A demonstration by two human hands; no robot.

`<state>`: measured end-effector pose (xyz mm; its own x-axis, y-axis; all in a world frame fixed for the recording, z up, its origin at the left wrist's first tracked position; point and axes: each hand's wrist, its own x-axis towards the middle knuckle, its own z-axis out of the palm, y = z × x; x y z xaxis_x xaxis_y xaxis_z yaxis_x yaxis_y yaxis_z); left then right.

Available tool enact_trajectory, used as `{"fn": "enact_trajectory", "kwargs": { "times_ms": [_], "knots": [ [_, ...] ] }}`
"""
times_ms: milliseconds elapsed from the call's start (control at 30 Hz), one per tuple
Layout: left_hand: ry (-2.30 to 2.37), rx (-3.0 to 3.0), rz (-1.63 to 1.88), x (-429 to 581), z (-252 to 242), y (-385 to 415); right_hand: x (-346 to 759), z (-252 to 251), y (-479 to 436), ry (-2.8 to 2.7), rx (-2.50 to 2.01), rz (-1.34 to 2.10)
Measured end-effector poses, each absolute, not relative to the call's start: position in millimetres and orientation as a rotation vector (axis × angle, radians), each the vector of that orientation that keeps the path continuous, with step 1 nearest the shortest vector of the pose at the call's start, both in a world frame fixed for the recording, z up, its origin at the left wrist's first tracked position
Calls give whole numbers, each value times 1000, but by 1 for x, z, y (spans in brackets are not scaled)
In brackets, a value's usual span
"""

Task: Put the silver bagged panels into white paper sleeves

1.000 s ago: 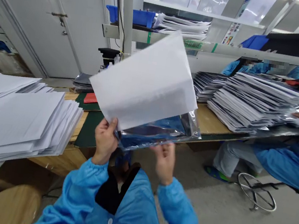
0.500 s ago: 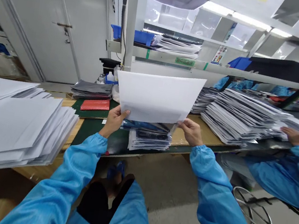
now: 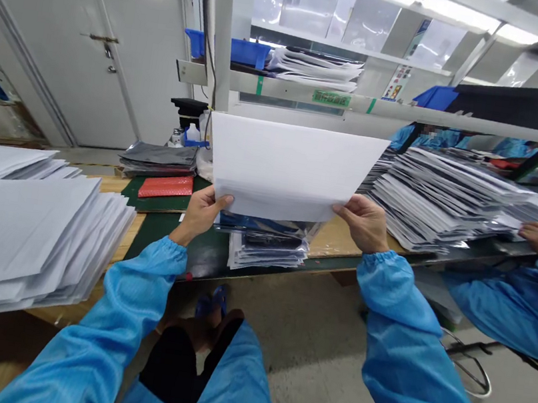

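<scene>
Pinching a smooth, crisp-edged white sheet [image 3: 294,168] in left hand [image 3: 200,213] and right hand [image 3: 365,224], near each lower corner! Holding it up over the low, layered stack [image 3: 265,255], revealing dark, glossy plastic [image 3: 265,225] just above that stack. Left of the stack, spotting a flat red packet [image 3: 166,187], then a fanned paper heap [image 3: 25,239].

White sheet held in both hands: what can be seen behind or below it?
Below the white sheet show a glossy dark blue strip and a low stack of layered pieces. Whatever lies directly behind the sheet is covered and cannot be told.
</scene>
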<state>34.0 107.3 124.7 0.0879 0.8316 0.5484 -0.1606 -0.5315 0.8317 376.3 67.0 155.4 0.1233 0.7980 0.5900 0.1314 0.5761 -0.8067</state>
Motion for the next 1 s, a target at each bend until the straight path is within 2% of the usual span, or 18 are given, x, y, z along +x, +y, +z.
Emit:
{"fn": "enact_trajectory", "kwargs": {
  "times_ms": [300, 667, 1000],
  "knots": [
    [719, 1596, 1543, 34, 129, 106, 383, 151, 65, -1424, -887, 614],
    [843, 1629, 1422, 25, 79, 105, 378, 111, 69, -1542, -1045, 863],
    [871, 1663, 1200, 17, 53, 103, 381, 73, 70, -1596, -1243, 844]
  ]
}}
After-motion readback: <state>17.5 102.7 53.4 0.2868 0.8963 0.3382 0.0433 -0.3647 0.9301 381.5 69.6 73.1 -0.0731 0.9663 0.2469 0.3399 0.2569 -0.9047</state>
